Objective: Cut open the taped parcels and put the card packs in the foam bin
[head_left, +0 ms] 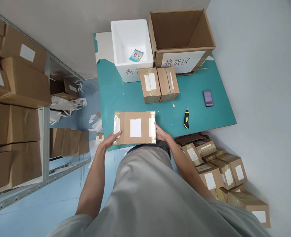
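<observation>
Brown cardboard, shiny with tape at both ends, makes up the flat-looking piece (127, 126) held at the near edge of the table, left of the middle. Three white labels show on its upper face: one in the centre and one toward each end. The left hand (111, 139) grips its left end, thumb laid over the top; the right hand (161, 133) grips the right end by its edge. The fingers underneath are hidden.

Just beyond, on the green table (122, 98), two small boxes (150, 85) stand side by side, touching, their tops taped and labelled. To the right lies a black-and-yellow utility knife (186, 119), well apart from both hands; farther right is a purplish item (208, 98), too blurred to make out.

At the far side a white bin (132, 73) holds a colourful packet (136, 55) — it lies on the bottom — and close on its right stands a large open-topped carton (177, 28) with a handwritten white sign (182, 62) on its front.

Left of the table, a metal shelf (46, 148) carries stacked cartons (27, 80), and white scraps (96, 125) litter the blue floor (61, 204) between. At the near right, more labelled boxes (211, 181) are piled below the tabletop, beside the wall (264, 108).
</observation>
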The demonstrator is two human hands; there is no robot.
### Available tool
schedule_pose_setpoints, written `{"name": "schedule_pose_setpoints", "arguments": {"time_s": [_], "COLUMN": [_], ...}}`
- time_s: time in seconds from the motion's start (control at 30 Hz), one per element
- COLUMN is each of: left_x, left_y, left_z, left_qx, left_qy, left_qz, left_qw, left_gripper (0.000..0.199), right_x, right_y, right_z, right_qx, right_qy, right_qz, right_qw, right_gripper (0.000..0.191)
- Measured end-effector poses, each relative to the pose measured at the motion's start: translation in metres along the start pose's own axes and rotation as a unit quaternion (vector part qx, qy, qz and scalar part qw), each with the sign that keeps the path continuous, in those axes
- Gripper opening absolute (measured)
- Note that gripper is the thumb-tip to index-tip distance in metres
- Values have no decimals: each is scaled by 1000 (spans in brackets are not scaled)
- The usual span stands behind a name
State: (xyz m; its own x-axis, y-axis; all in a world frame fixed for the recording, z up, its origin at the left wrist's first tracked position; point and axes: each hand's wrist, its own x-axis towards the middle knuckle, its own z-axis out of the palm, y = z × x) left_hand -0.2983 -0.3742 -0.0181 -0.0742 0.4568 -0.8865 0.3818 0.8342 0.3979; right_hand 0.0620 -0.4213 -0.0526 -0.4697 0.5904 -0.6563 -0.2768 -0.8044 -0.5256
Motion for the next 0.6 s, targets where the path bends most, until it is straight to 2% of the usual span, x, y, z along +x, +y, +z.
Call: {"name": "schedule_pose_setpoints", "arguments": {"time_s": [0.07,0.13,0.23,0.33,0.43,0.53,0.6], "left_x": [-2,-4,-5,-3,4,14,22], "left_y": [5,8,9,4,-5,-14,-17], "left_z": [-1,-1,-1,-4,-11,-19,-24], "left_qx": [6,-1,-31,-53,-92,-160,-191], "left_qy": [-9,-15,-22,-29,-47,-63,-64], "left_qz": [-12,-3,22,26,26,27,29], "left_qw": [1000,1000,999,998,994,985,979], "left_gripper": [80,75,66,59,53,50,50], "right_x": [17,34,47,48,44,43,45], "right_y": [-17,-31,-45,-54,-58,-49,-35], "right_z": [5,9,9,0,-10,-10,-5], "right_qx": [94,145,181,173,109,44,0], "right_qy": [14,53,91,113,82,13,-12], "right_qz": [-1,-19,-69,-143,-145,-90,-44], "right_qw": [995,988,977,968,980,995,999], "right_gripper": [98,102,101,94,79,60,47]}}
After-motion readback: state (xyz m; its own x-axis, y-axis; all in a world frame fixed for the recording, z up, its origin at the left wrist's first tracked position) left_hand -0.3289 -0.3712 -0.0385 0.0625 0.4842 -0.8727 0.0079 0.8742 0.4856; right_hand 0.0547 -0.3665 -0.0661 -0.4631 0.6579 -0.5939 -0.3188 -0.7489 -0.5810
